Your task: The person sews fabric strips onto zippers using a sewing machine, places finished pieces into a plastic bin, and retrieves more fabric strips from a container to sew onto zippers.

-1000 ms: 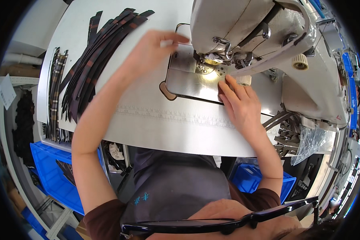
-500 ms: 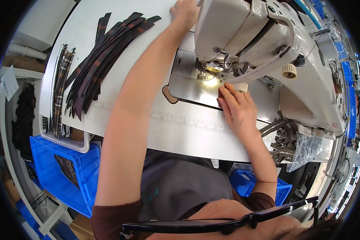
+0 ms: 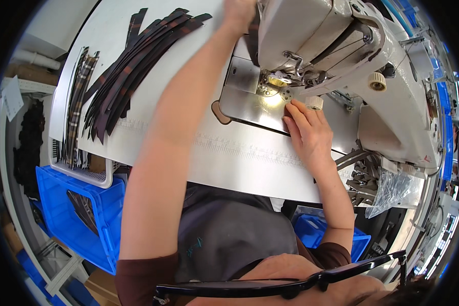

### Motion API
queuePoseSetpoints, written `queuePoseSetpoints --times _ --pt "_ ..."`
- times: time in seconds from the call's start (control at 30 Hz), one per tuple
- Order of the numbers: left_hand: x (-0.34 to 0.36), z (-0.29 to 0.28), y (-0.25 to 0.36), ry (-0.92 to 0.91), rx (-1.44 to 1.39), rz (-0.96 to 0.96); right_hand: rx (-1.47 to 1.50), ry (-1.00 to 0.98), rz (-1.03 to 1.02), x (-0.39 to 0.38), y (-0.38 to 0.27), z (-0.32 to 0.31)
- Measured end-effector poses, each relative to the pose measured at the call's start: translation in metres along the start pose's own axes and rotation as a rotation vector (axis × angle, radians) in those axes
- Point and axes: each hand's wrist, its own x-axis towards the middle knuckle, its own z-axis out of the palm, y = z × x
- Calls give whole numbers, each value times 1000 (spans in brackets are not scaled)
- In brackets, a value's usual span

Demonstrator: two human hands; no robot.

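Note:
My left hand point(image 3: 238, 16) reaches to the top edge of the view, left of the sewing machine point(image 3: 311, 35). It holds a dark fabric strip point(image 3: 253, 43) that hangs beside the machine head; the fingertips are blurred and partly cut off. My right hand point(image 3: 311, 131) rests by the shiny metal bed plate point(image 3: 252, 104). Its thumb and fingers are pinched together just below a small round metal disc point(image 3: 286, 94); whatever lies between them is hidden. A lamp lights the needle area.
Dark strips with reddish bands point(image 3: 137, 66) fan out on the white table point(image 3: 229, 173). Plaid strips point(image 3: 79, 109) lie left of them over a white basket point(image 3: 104, 178). A blue crate point(image 3: 107, 224) stands below. Grey-brown strips point(image 3: 364, 178) and clear plastic point(image 3: 392, 191) lie right.
A dark strip now shows under my left hand, beside the machine head. My right hand keeps its place by the bed plate. The whole view has shifted slightly.

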Motion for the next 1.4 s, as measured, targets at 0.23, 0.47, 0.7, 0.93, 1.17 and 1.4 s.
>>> queuePoseSetpoints --times 0.23,0.47,0.7,0.93,1.17,1.4 --pt "-34 -122 13 -152 -617 -288 -26 80 -45 -2 1 1" --pt "-135 -166 40 -276 -550 -272 -23 92 -97 -8 -10 4" --pt "-176 -162 59 -311 -567 -270 1191 -133 469 -43 -87 0" --pt "-207 -155 83 -300 -717 -240 1513 -385 667 -58 -130 3" --pt "-237 -139 96 -202 -739 -324 1492 -468 652 -113 -134 29" --pt "-260 -144 77 -362 -662 -290 1597 -475 669 -155 -131 43"
